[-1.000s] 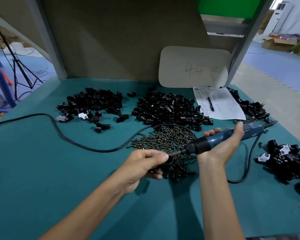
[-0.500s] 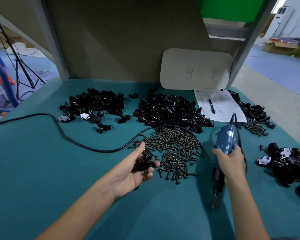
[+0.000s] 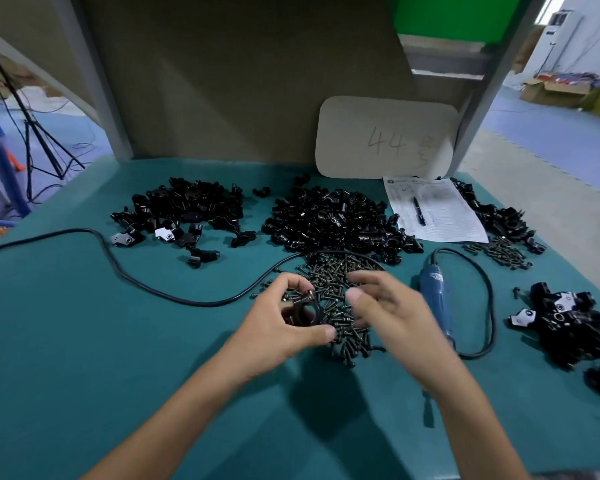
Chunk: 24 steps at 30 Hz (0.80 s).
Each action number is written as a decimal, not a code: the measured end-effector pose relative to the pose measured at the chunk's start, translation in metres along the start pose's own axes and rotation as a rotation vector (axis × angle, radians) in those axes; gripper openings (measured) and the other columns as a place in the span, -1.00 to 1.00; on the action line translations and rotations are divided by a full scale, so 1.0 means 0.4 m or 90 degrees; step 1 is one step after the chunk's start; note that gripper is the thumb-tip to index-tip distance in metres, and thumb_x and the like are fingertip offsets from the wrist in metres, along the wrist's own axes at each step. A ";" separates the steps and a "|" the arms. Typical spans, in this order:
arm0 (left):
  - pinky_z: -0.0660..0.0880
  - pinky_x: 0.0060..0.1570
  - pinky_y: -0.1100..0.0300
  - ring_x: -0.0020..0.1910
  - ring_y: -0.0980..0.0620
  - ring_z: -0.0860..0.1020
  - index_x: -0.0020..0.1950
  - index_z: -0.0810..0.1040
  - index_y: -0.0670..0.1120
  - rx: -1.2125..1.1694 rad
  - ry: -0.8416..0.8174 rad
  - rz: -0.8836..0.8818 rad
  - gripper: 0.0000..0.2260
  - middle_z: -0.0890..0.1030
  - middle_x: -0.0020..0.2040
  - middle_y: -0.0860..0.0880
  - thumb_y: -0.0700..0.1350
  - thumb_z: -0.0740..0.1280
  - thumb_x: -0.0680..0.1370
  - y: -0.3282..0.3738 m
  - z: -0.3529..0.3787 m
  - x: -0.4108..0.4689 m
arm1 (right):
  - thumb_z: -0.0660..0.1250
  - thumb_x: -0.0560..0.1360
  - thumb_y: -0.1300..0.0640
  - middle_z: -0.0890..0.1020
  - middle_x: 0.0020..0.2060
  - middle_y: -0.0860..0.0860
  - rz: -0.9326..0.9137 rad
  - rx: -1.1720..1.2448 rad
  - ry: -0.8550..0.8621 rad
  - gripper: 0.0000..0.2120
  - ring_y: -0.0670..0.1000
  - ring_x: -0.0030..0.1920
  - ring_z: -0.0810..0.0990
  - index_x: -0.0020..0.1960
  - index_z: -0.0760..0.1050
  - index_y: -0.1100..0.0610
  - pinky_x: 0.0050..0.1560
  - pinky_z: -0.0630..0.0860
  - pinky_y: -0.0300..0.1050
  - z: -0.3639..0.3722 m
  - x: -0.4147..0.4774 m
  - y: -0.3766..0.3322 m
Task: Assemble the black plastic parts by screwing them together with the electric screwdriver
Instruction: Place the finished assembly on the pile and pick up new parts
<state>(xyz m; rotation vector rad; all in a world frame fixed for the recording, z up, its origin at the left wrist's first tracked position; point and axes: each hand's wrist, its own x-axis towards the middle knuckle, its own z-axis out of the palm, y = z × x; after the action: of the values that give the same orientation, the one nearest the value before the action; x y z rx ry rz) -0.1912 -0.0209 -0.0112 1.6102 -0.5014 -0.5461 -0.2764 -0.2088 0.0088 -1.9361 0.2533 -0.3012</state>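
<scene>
We note:
- Left hand grasps black clamp part, thumb and fingers curled round it.
- Grip sits over near-left edge of screw pile.
- Right hand just right of that grip, fingers loose and parted, motion-blurred, hovering over same screws.
- Electric screwdriver lies on green table just right of right hand, untouched.
- Left heap of black parts and centre heap of black parts beyond both hands.
- Assembled units well right of screwdriver.
</scene>
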 end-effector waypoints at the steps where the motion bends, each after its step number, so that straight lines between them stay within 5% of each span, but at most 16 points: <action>1: 0.54 -0.19 0.21 -0.26 0.12 0.59 0.09 0.49 0.18 0.031 0.002 0.022 -0.53 0.68 -0.20 0.07 0.01 0.66 0.32 0.005 0.005 -0.002 | 0.44 0.58 0.03 0.71 0.01 -0.13 -0.015 0.017 -0.029 -0.81 -0.08 0.03 0.70 0.16 0.63 -0.19 0.06 0.65 -0.08 0.022 -0.010 -0.015; 6: 0.60 0.08 -0.10 0.02 0.04 0.66 0.14 0.52 0.27 0.177 0.023 0.069 -0.47 0.60 0.11 0.12 0.19 0.62 0.23 0.035 0.009 -0.018 | 0.38 0.61 0.24 0.72 -0.04 -0.08 -0.009 0.137 -0.055 -0.75 -0.11 -0.05 0.67 0.07 0.66 -0.12 -0.05 0.61 -0.18 0.048 -0.032 -0.045; 11: 0.54 -0.14 0.30 -0.14 0.21 0.65 0.14 0.47 0.27 0.181 0.015 0.103 -0.45 0.65 -0.06 0.19 0.26 0.59 0.23 0.065 0.000 -0.035 | 0.34 0.61 0.19 0.67 -0.23 0.00 0.047 0.300 -0.076 -0.82 -0.06 -0.26 0.56 0.09 0.70 0.05 -0.15 0.56 -0.14 0.038 -0.039 -0.056; 14: 0.53 -0.30 0.22 -0.32 0.15 0.59 0.09 0.54 0.20 0.212 0.038 0.143 -0.54 0.67 -0.19 0.11 0.34 0.52 0.29 0.088 -0.002 -0.042 | 0.35 0.51 0.11 0.66 -0.24 0.09 0.098 0.419 -0.112 -0.73 -0.04 -0.25 0.62 0.15 0.70 0.12 -0.14 0.61 -0.21 0.025 -0.046 -0.061; 16: 0.53 -0.26 0.16 -0.30 0.09 0.58 0.04 0.58 0.19 0.252 0.058 0.196 -0.61 0.66 -0.21 0.07 0.39 0.43 0.37 0.096 -0.005 -0.045 | 0.37 0.48 0.14 0.71 -0.15 0.13 0.102 0.463 -0.126 -0.71 -0.01 -0.20 0.67 0.17 0.70 0.14 -0.13 0.63 -0.21 0.023 -0.050 -0.058; 19: 0.42 -0.23 0.37 -0.19 0.12 0.57 0.00 0.62 0.16 0.290 0.095 0.285 -0.70 0.63 -0.17 0.14 0.35 0.35 0.49 0.108 -0.003 -0.049 | 0.44 0.44 0.06 0.73 -0.09 0.09 0.090 0.495 -0.104 -0.71 -0.04 -0.21 0.69 0.13 0.72 0.09 -0.10 0.65 -0.17 0.038 -0.053 -0.060; 24: 0.38 -0.09 0.43 -0.03 0.13 0.54 0.11 0.58 0.12 0.351 0.103 0.328 -0.64 0.53 -0.03 0.19 0.35 0.23 0.55 0.115 0.012 -0.059 | 0.46 0.41 -0.03 0.70 -0.23 0.02 0.083 0.558 -0.072 -0.80 -0.09 -0.28 0.68 -0.03 0.73 0.02 -0.08 0.65 -0.16 0.071 -0.058 -0.077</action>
<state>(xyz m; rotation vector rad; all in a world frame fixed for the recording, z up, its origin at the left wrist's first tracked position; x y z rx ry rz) -0.2130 -0.0150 0.0356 1.9221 -0.9636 0.1272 -0.2879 -0.1654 0.0250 -1.0606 0.1350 -0.1699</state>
